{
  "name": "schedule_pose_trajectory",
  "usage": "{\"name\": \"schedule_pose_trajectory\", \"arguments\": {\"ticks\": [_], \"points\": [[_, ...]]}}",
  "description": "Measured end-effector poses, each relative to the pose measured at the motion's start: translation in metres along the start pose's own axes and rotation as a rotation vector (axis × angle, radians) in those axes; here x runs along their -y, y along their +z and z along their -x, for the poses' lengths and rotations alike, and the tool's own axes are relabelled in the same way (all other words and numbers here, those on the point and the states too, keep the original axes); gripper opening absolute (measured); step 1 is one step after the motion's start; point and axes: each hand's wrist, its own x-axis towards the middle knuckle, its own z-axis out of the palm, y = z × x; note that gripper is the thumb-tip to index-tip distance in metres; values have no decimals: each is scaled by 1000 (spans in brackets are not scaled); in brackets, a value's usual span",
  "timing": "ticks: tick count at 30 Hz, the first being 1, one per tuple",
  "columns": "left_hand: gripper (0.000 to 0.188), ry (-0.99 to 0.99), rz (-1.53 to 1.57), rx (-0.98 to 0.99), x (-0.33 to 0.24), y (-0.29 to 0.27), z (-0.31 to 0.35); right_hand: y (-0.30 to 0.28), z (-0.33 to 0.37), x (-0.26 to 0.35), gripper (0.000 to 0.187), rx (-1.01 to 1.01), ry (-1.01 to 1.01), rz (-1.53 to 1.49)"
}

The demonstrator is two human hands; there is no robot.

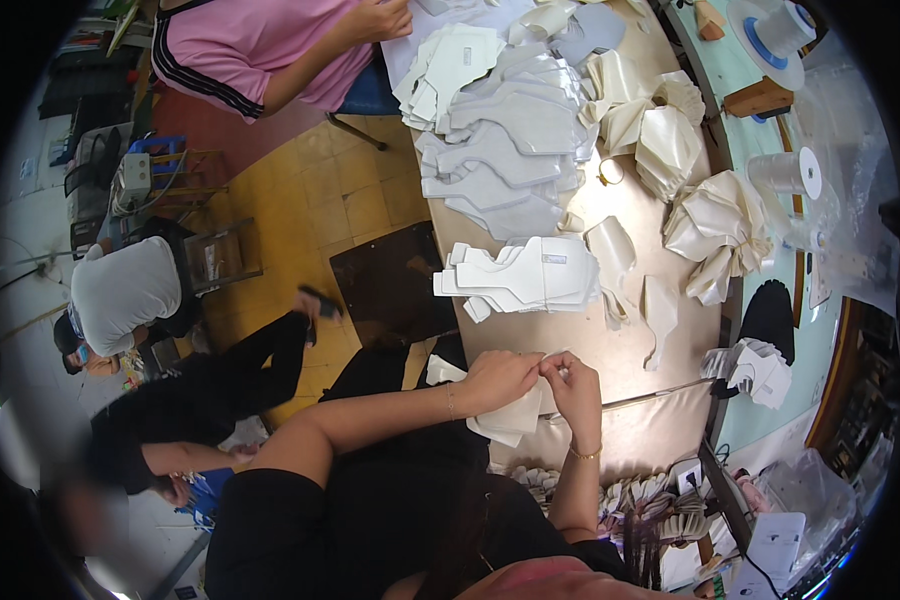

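Note:
Close to my body, over the near end of the table, my left hand [505, 380] is closed on cream cut pieces [503, 424] that look like leather or synthetic leather and hang below it. My right hand [574, 390] meets its fingertips with thumb and forefinger pinched together. What lies in that pinch is too small to make out. Just beyond my hands is a banded stack of pale shaped pieces [565, 280]. Two loose cream pieces, a curved one [610, 255] and a narrow one [660, 318], lie right of the stack.
Grey shaped sheets [515, 150] and bundled cream pieces [715, 225] cover the far table [530, 345]. Large thread spools [785, 172] line the right side. A person in a pink top [270, 50] sits at the far left; other people are at the left. Bunched pieces [630, 500] lie low at right.

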Motion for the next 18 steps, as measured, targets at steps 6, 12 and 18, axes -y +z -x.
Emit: {"name": "schedule_pose_trajectory", "arguments": {"ticks": [6, 12, 18], "points": [[19, 28, -55, -17, -1, 0, 0, -1, -1, 2, 7, 54, 54, -2], [19, 28, -21, -42, -1, 0, 0, -3, -2, 6, 8, 59, 71, -65], [20, 27, 9, -35, 0, -2, -1, -6, -3, 0, 11, 70, 115, -142]]}}
